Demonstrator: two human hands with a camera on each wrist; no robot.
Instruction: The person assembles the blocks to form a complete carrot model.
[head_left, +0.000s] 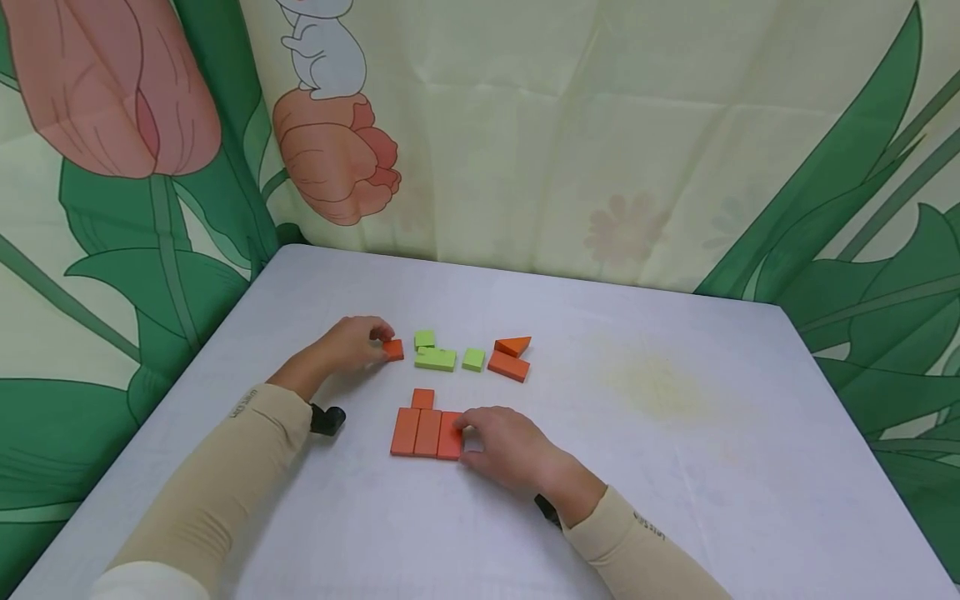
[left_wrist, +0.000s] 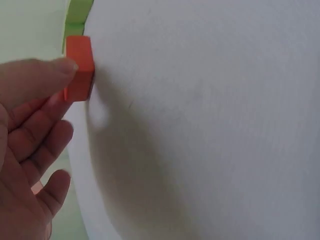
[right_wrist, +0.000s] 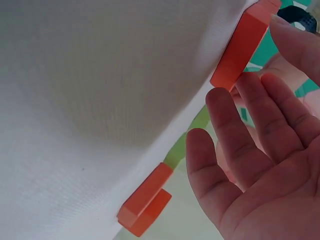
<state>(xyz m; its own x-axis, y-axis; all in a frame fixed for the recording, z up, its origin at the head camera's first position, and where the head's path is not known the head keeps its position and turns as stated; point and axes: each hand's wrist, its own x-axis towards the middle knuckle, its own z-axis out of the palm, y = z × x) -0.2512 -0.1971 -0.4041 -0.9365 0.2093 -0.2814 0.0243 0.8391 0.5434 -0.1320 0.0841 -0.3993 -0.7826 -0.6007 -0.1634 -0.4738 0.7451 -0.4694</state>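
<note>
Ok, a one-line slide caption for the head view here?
Left hand pinches a small orange block beside green blocks; right hand touches a row of orange blocks on the white table.

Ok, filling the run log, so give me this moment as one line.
left hand: pinches small orange block | right hand: touches orange slab row | nearby: green blocks | surface: white table

My head camera looks forward and down over the white table (head_left: 675, 467) from some way off, taking in both hands. Each wrist camera sits very close along its palm, skimming the tabletop. All three share the table; the left wrist and head views share the small orange cube (left_wrist: 79, 67).
</note>
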